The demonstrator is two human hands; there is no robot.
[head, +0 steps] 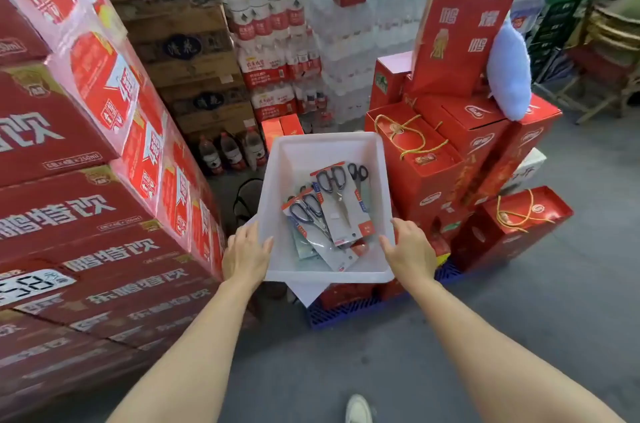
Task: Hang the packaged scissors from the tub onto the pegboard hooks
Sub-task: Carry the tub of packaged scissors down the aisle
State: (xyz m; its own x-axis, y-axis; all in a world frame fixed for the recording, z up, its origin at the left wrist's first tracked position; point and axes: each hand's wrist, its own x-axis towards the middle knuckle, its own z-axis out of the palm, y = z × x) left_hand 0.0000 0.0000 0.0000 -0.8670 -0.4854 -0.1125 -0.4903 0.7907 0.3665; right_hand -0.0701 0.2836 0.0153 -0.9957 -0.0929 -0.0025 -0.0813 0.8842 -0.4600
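A white plastic tub is held out in front of me at waist height. Inside it lie several packaged scissors on grey cards with red tabs, overlapping in a loose pile. My left hand grips the tub's near left rim, thumb over the edge. My right hand grips the near right rim the same way. No pegboard or hooks are in view.
Stacked red drink cartons wall the left side. Shrink-wrapped water bottles stand behind the tub. Red gift boxes pile on a blue pallet to the right. Grey concrete floor spreads underfoot; my shoe shows below.
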